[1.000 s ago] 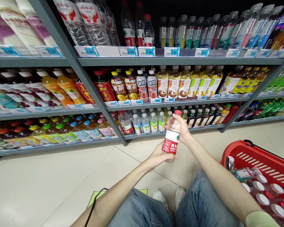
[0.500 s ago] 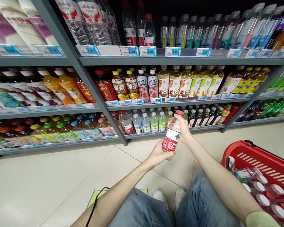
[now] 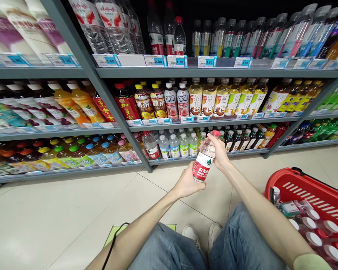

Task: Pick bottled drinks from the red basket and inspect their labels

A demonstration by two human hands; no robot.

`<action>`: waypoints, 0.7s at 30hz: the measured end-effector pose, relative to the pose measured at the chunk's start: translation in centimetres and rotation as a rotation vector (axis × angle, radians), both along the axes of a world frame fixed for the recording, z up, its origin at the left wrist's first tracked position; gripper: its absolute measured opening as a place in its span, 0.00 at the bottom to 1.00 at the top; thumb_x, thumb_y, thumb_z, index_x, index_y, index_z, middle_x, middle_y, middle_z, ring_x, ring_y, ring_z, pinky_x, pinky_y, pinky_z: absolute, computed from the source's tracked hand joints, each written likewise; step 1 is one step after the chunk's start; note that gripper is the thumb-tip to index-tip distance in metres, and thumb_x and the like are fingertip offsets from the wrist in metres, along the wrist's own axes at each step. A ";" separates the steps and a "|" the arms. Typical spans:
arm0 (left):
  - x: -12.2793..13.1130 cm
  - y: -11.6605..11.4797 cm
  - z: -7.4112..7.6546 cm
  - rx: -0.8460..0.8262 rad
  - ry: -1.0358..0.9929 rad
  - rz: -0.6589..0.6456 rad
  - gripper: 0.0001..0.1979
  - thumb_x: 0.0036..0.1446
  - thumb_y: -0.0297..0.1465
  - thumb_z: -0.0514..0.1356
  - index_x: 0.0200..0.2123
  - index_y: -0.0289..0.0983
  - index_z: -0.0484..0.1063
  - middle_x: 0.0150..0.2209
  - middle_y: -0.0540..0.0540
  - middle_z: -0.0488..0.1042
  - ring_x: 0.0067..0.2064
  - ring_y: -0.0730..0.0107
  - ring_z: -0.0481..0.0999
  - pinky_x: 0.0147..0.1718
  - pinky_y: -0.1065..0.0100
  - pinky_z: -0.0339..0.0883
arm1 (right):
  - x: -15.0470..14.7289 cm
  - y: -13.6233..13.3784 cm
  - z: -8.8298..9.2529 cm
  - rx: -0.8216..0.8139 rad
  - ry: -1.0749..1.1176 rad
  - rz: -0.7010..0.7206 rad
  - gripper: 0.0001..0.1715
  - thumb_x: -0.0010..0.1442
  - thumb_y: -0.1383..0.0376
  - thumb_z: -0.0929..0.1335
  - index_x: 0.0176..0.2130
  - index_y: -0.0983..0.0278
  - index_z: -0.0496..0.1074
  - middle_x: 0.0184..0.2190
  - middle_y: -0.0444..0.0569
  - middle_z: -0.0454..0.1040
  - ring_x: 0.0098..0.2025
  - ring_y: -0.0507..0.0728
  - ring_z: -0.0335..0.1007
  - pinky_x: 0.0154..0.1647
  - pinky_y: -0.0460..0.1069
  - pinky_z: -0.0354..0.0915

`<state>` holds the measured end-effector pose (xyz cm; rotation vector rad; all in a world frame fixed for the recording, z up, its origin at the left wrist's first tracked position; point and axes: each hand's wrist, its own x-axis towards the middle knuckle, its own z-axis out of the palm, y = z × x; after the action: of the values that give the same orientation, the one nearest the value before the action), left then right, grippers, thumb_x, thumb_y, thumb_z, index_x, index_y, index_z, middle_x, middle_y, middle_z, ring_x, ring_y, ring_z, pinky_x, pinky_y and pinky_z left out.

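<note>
A clear water bottle (image 3: 203, 167) with a red cap and a red-and-white label is held between my two hands, tilted with its cap up and to the right. My left hand (image 3: 189, 182) is wrapped round its lower end, the thumb under the label. Around the upper part, just below the cap, my right hand (image 3: 218, 150) is closed. Behind the bottle, on the lowest shelf, stand small bottles with white caps (image 3: 183, 144) and a larger red-capped water bottle (image 3: 151, 145).
To my right a red shopping basket (image 3: 312, 191) on the floor holds several bottles. Ahead, the grey shelf (image 3: 214, 72) carries rows of drinks with price tags. My knees (image 3: 169, 247) are close below my arms, over the tiled floor (image 3: 81, 210).
The bottle has turned slightly in my hands and tilts a little more, its base shifted a bit left. Both hands keep their grip.
</note>
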<state>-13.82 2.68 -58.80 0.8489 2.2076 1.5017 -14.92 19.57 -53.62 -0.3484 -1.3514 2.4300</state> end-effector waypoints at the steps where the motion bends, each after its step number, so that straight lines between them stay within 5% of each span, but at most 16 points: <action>1: -0.1 0.0 -0.1 0.017 0.002 -0.004 0.26 0.41 0.29 0.69 0.44 0.38 0.63 0.34 0.50 0.73 0.32 0.69 0.70 0.31 0.69 0.62 | 0.0 0.0 0.0 0.018 0.012 0.002 0.19 0.49 0.52 0.77 0.31 0.62 0.71 0.26 0.48 0.79 0.26 0.58 0.77 0.27 0.51 0.72; 6: -0.1 0.1 -0.2 0.124 -0.100 -0.059 0.28 0.41 0.27 0.69 0.46 0.36 0.64 0.38 0.47 0.74 0.34 0.69 0.71 0.33 0.68 0.64 | 0.0 0.1 0.1 0.069 0.078 0.009 0.18 0.50 0.53 0.76 0.32 0.62 0.73 0.30 0.50 0.81 0.29 0.59 0.79 0.30 0.52 0.73; 14: 0.6 0.1 0.9 0.286 -0.488 -0.299 0.30 0.41 0.29 0.72 0.47 0.35 0.65 0.43 0.41 0.75 0.38 0.62 0.77 0.34 0.64 0.69 | 0.5 0.6 0.8 -0.123 0.155 0.197 0.16 0.51 0.54 0.74 0.33 0.63 0.75 0.37 0.50 0.82 0.36 0.60 0.80 0.36 0.52 0.75; 21: 0.5 0.1 0.8 0.286 -0.450 -0.301 0.27 0.41 0.26 0.71 0.45 0.35 0.66 0.41 0.42 0.75 0.37 0.65 0.76 0.35 0.64 0.69 | 0.6 0.7 0.9 -0.141 0.157 0.234 0.13 0.50 0.56 0.73 0.31 0.63 0.74 0.32 0.48 0.81 0.31 0.58 0.79 0.35 0.52 0.75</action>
<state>-13.33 2.80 -57.99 0.7869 1.4999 1.6787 -14.29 20.29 -52.76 -0.0319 -1.2161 2.6873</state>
